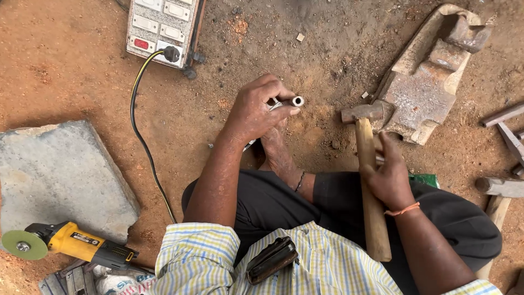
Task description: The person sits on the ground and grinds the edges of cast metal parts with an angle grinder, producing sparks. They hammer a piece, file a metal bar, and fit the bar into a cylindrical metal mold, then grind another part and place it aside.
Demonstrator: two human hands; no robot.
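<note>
My left hand (256,112) grips a short silver metal tube (296,101), its open end pointing right, over the bare foot (275,147) on the dirt. My right hand (388,177) holds the wooden handle of a hammer (367,164); its rusty steel head (361,112) rests close to the lower left edge of a rusty iron anvil block (426,95). A thin pale piece also sticks out of the right fist. The tube and hammer head are apart, with bare soil between them.
A switchboard (161,27) with a plugged black-yellow cable (139,125) lies at top left. A grey stone slab (60,175) and a yellow angle grinder (71,243) sit at left. Metal bars (505,128) and another hammer (499,188) lie at right.
</note>
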